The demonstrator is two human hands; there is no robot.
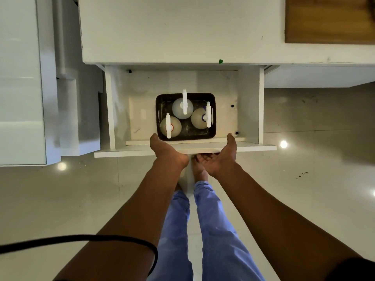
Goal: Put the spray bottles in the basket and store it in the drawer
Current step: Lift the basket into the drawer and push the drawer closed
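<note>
A dark rectangular basket (213,98) sits inside the open white drawer (121,153), close to its front panel. Three spray bottles stand upright in the basket: a clear one (178,108) at the back, a yellowish one (175,125) at the front left and another yellowish one (197,118) at the right. My left hand (166,152) lies over the drawer's front edge, its thumb almost at the basket's front left corner. My right hand (221,159) is palm-up at the same edge, thumb raised beside the basket's front right corner. Its fingers reach under the panel. Neither hand holds the basket.
A white countertop (162,27) overhangs the drawer, with a wooden board (328,19) at the back right. A white cabinet or appliance (20,78) stands to the left. My legs and bare feet are on the glossy tiled floor (304,179). A black cable (81,238) crosses my left forearm.
</note>
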